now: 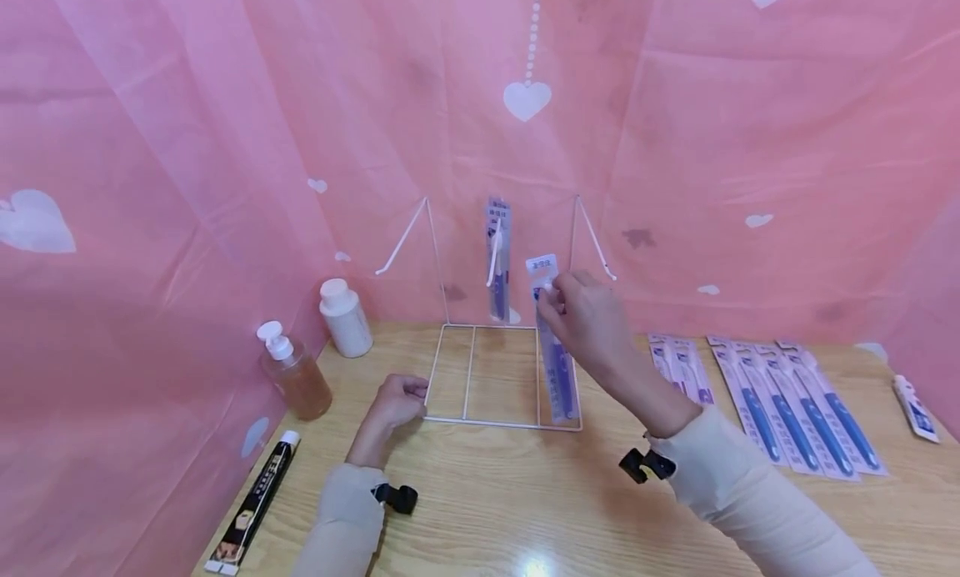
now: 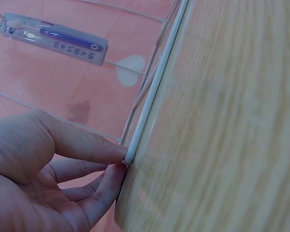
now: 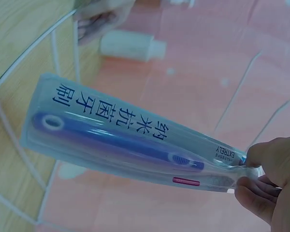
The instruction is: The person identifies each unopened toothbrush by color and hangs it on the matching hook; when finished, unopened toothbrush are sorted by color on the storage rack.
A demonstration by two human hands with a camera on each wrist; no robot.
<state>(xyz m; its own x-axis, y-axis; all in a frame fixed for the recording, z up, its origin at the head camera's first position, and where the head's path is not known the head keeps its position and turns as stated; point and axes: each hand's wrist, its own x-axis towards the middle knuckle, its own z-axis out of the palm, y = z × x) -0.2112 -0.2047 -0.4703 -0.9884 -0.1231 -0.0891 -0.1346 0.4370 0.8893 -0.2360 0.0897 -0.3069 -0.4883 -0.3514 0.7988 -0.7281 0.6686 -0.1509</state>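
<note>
A packaged purple toothbrush (image 3: 116, 140) hangs from my right hand (image 1: 588, 314), which pinches it near the top of the pack, by the bristle end. The pack overlaps the right side of a white wire display rack (image 1: 502, 425) in the head view. My left hand (image 1: 396, 400) pinches the rack's base wire at its left side, thumb and fingertip meeting on the rod in the left wrist view. On the rack's middle hook (image 1: 492, 264) hang packaged toothbrushes (image 1: 500, 306), one behind another. The left hook (image 1: 401, 237) and right hook (image 1: 596, 239) hold nothing.
To the right lie several blue toothbrush packs (image 1: 806, 418) and purple ones (image 1: 681, 364), with a small toothpaste tube (image 1: 917, 410) beyond. At the left stand a white bottle (image 1: 347, 320) and an amber pump bottle (image 1: 298, 381), near a black toothpaste box (image 1: 255, 502). Pink cloth (image 1: 675, 160) hangs behind.
</note>
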